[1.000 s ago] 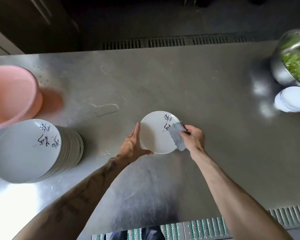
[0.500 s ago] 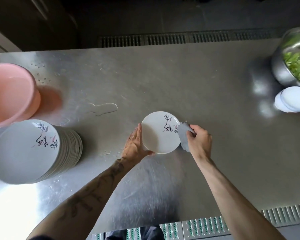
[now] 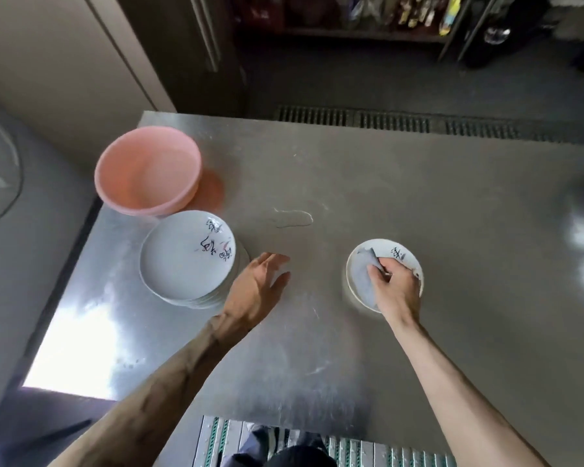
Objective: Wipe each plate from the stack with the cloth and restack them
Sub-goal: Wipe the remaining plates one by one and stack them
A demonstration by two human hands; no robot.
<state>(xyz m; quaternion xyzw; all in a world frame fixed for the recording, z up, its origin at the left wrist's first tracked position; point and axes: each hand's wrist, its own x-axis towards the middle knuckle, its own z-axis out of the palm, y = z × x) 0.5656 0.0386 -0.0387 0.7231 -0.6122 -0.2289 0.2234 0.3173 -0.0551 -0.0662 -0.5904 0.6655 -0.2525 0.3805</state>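
A: Hands first. Right hand (image 3: 395, 287): fingers curled down onto a grey cloth (image 3: 363, 276), pressing it into a single white plate (image 3: 383, 274) lying flat on the steel table (image 3: 418, 203).

B: Left hand (image 3: 258, 285)?

A: Open, fingers spread, holding nothing. It hovers between that plate and the stack of plates (image 3: 188, 259), just beside the stack's right edge.

B: Count?

A: One plate apart, one stack; too many in it to count. One cloth. One pink basin (image 3: 148, 170), touching the stack's far side. A small puddle (image 3: 292, 218) beyond the hands.

B: Room?

A: Floor drain grate (image 3: 402, 121) past the table's far edge, dim shelving behind. Both forearms bare, reaching forward.
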